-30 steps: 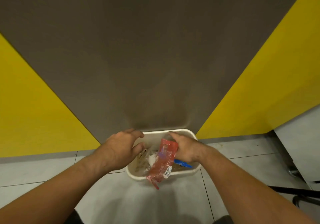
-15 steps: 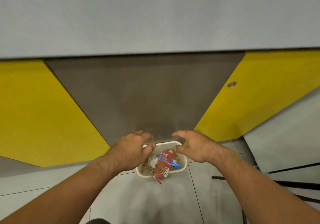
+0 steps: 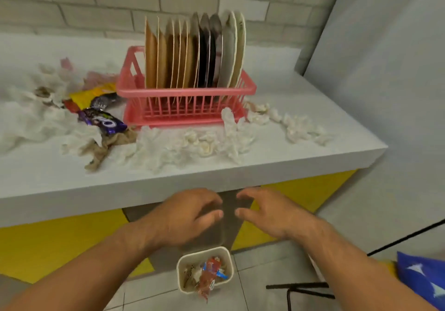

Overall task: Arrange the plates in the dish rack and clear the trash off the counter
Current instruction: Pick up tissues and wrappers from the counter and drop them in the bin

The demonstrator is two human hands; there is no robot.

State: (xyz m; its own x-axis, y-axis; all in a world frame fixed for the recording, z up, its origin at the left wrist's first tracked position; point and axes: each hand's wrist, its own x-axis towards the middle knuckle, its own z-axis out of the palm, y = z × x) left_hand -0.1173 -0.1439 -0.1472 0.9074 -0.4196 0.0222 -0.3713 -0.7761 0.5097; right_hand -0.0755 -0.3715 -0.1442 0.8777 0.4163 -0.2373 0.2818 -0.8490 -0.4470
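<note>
Both hands hover in front of the desk's edge, low and close together but not touching. The left hand (image 3: 190, 217) and the right hand (image 3: 272, 214) are each empty, with fingers loosely spread and thumbs pointing toward one another.

Below them on the tiled floor stands a small cream waste bin (image 3: 179, 266). It holds scraps of paper and a red wrapper (image 3: 206, 282) that hangs over its near rim.

On the white desk (image 3: 301, 159) sits a pink dish rack (image 3: 183, 94). It is filled with plates (image 3: 192, 53) standing on edge in a row: tan ones at the left, dark ones in the middle, pale ones at the right.

Trash lies around the rack. Crumpled white tissues (image 3: 192, 142) are strewn along its front and off to the right. To its left lie a purple wrapper (image 3: 103, 120) and a yellow wrapper (image 3: 92, 94) among more tissues. A brown-stained tissue (image 3: 103, 148) lies nearer the desk's front edge.

A blue bag (image 3: 421, 277) shows at the lower right.
</note>
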